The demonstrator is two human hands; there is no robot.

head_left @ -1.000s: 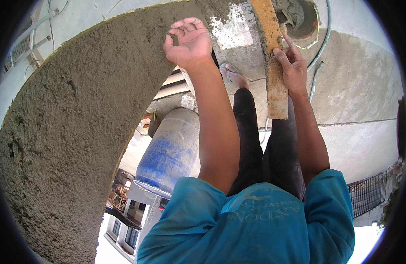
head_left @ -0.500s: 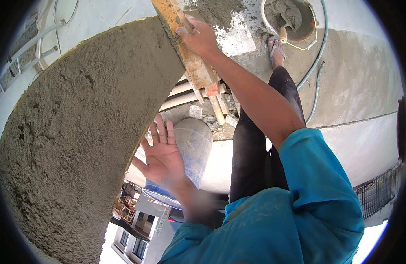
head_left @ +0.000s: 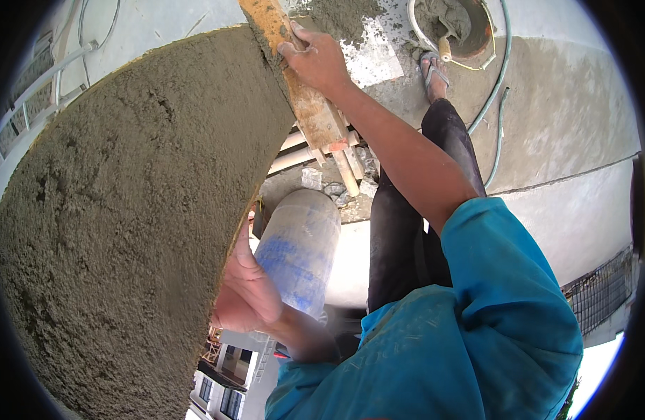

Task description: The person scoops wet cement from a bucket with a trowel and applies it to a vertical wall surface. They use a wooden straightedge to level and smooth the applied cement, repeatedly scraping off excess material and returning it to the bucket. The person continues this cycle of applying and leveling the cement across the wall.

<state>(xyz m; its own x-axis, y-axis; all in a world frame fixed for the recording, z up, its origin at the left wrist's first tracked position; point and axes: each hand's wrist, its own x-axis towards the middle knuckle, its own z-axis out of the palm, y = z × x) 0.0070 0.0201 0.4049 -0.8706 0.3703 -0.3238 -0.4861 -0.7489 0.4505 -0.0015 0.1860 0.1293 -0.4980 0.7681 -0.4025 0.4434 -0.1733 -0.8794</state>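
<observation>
My right hand [head_left: 315, 59] is closed around the edge of a long, mortar-stained wooden board [head_left: 315, 115]. The board lies against the end of a broad curved surface coated in wet grey mortar [head_left: 133, 189]. Lower down, my left hand [head_left: 249, 290] is at the mortar surface's near edge, palm turned toward me. One finger is stretched upward along that edge; the other fingers are partly hidden behind it. Nothing shows in the palm.
A round bucket [head_left: 480, 31] of mortar with a wooden-handled tool stands near my foot, beside a green hose [head_left: 496, 91]. A blue-stained drum [head_left: 301, 245] sits below the left hand. Pipes and timber pieces [head_left: 294, 159] lie under the board.
My left hand has moved down and left from open air to the mortar surface's edge, its fingers now partly hidden. My right hand stays on the board, which has barely shifted.
</observation>
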